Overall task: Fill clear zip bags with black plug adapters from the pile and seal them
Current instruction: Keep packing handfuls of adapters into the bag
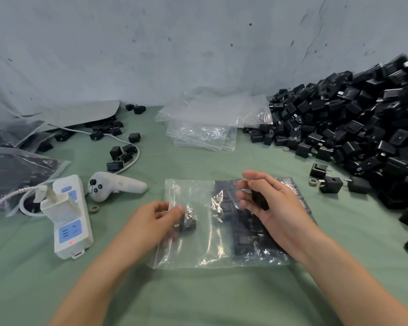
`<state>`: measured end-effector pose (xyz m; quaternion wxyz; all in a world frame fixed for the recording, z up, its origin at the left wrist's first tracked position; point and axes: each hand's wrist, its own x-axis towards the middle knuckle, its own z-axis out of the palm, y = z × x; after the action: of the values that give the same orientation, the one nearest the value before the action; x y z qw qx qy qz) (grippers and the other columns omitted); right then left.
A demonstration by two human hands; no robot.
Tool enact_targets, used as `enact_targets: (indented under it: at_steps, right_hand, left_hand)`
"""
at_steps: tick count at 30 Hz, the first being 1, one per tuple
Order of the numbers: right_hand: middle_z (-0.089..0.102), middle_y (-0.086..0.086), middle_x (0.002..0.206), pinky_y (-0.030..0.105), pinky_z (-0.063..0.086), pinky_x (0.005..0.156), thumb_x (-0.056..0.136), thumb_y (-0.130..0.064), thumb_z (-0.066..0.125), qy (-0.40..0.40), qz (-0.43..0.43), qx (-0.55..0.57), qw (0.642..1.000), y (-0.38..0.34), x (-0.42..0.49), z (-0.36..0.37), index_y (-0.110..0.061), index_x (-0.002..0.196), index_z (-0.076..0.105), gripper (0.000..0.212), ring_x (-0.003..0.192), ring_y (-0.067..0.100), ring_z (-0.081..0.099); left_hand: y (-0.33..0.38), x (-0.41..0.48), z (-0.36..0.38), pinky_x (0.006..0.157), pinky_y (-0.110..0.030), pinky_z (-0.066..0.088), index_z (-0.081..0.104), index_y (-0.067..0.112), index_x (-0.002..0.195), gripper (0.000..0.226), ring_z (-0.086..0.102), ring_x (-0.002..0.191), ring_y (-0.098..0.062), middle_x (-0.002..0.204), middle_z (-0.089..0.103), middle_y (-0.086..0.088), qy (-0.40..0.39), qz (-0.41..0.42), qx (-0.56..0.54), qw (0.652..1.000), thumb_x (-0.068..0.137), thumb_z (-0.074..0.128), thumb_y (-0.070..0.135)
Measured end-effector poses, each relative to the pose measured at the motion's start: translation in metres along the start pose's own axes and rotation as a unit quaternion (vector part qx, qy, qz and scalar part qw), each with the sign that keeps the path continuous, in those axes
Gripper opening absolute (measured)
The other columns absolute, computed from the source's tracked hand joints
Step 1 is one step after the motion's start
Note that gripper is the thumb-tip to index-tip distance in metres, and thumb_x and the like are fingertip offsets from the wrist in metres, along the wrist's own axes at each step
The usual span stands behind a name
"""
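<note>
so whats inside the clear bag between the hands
The clear bag holds rows of black plug adapters in its right half and one loose adapter pinched by the left hand. The right hand, holding another adapter, covers part of the rows, so the count is hidden.

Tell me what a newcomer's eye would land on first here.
The huge pile of black plug adapters heaped at the far right stands out first. Next, at centre, the partly filled clear zip bag, with the left hand pinching an adapter at it and the right hand holding another adapter above it.

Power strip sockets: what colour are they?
Blue, on the white power strip; head view.
</note>
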<state>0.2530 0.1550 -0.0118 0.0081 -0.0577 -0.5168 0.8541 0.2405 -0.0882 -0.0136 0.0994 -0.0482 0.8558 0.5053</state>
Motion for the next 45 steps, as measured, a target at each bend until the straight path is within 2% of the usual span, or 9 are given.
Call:
enact_targets:
  at_steps: [4,9,15,19,25,31,35,41,45]
  right_hand:
    - [0.072,0.009,0.09,0.026,0.059,0.07,0.097,-0.003,0.053,0.002,0.014,0.033,0.999,-0.003,0.0,-0.001,-0.007,0.109,0.067,0.018,0.079,0.019,0.068]
    - [0.071,0.008,0.087,0.026,0.06,0.072,0.098,-0.002,0.053,0.009,0.019,0.056,0.998,-0.005,0.001,-0.001,-0.007,0.107,0.068,0.018,0.075,0.018,0.068]
    - [0.069,0.008,0.085,0.025,0.059,0.069,0.097,-0.001,0.053,0.012,0.025,0.078,0.997,-0.007,0.0,0.0,-0.007,0.106,0.067,0.018,0.074,0.017,0.067]
    - [0.069,0.008,0.085,0.025,0.058,0.068,0.097,-0.002,0.053,0.013,0.028,0.081,0.996,-0.007,0.001,0.0,-0.008,0.105,0.068,0.018,0.074,0.017,0.067]
    - [0.07,0.007,0.085,0.026,0.06,0.073,0.097,-0.002,0.053,0.011,0.027,0.084,0.996,-0.005,0.001,-0.002,-0.008,0.105,0.068,0.018,0.074,0.017,0.068]
    - [0.07,0.006,0.085,0.028,0.06,0.075,0.098,-0.003,0.052,0.011,0.026,0.075,0.997,-0.005,0.002,-0.002,-0.009,0.104,0.069,0.018,0.074,0.016,0.067]
    - [0.071,0.006,0.085,0.026,0.06,0.072,0.098,-0.003,0.052,0.016,0.029,0.075,0.997,-0.006,0.001,-0.002,-0.009,0.103,0.069,0.019,0.073,0.017,0.068]
    - [0.07,0.006,0.086,0.026,0.058,0.072,0.098,-0.003,0.053,0.011,0.021,0.055,0.998,-0.005,0.003,-0.002,-0.01,0.104,0.069,0.018,0.074,0.017,0.067]
    - [0.07,0.007,0.088,0.026,0.057,0.071,0.097,-0.003,0.054,0.006,0.016,0.044,0.999,-0.003,0.003,-0.001,-0.01,0.104,0.068,0.018,0.075,0.017,0.066]
  left_hand:
    - [0.009,0.003,0.006,0.049,-0.025,0.051,0.07,0.012,0.092,0.019,0.061,0.048,-0.013,0.059,0.07,-0.004,-0.049,-0.032,-0.033,0.998,0.095,0.065,0.029]
    - [0.014,0.0,0.008,0.045,-0.022,0.051,0.066,0.01,0.098,0.005,0.059,0.045,-0.013,0.056,0.066,-0.005,-0.055,-0.024,-0.069,0.996,0.096,0.062,0.012]
    - [0.02,-0.008,0.013,0.054,-0.027,0.059,0.056,0.002,0.11,0.012,0.074,0.069,-0.024,0.094,0.068,-0.017,-0.087,-0.056,-0.184,0.977,0.099,0.055,0.003]
    - [0.019,-0.009,0.014,0.061,-0.035,0.062,0.056,0.001,0.104,0.009,0.075,0.078,-0.029,0.091,0.067,-0.015,-0.117,-0.078,-0.214,0.967,0.096,0.059,0.005]
    - [0.013,-0.004,0.009,0.064,-0.033,0.059,0.057,0.002,0.102,0.013,0.073,0.078,-0.025,0.098,0.075,-0.016,-0.134,-0.075,-0.172,0.973,0.097,0.06,0.014]
    - [0.015,-0.001,0.01,0.065,-0.03,0.06,0.057,0.0,0.103,0.015,0.074,0.082,-0.028,0.104,0.072,-0.025,-0.151,-0.088,-0.221,0.96,0.097,0.06,0.013]
    - [0.016,-0.001,0.003,0.072,-0.039,0.063,0.054,0.0,0.107,0.016,0.073,0.085,-0.03,0.107,0.073,-0.021,-0.186,-0.101,-0.224,0.951,0.1,0.054,0.015]
    - [0.015,-0.001,0.0,0.07,-0.041,0.06,0.058,0.008,0.115,0.034,0.067,0.095,-0.038,0.116,0.072,-0.013,-0.189,-0.089,-0.214,0.954,0.088,0.068,0.026]
    - [0.018,-0.002,0.005,0.075,-0.041,0.057,0.056,0.019,0.12,0.058,0.068,0.086,-0.028,0.114,0.073,-0.006,-0.197,-0.027,-0.149,0.969,0.072,0.084,0.038]
